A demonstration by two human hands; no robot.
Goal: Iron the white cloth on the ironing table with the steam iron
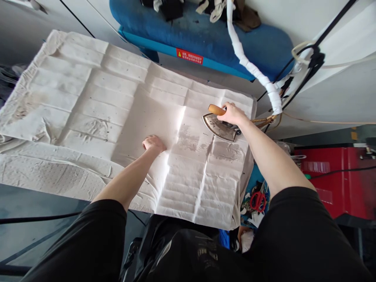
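My right hand [232,113] is closed around the wooden handle of an iron [219,124] with a worn metal body. The iron is over the right part of a creased white cloth [164,98] that covers the ironing table. Its pointed end faces left, and a hose leads off behind my right wrist. My left hand [154,144] rests on the cloth left of the iron, apart from it. The fingers there look curled in, and I see nothing held in them. Damp-looking patches [190,141] mark the cloth just below the iron.
Behind the table stands a blue padded board [194,31] with a red warning label and dark items on top. A white-wrapped hose [252,66] hangs down at the right. Red-handled scissors [258,201] lie among clutter near a red box [331,176].
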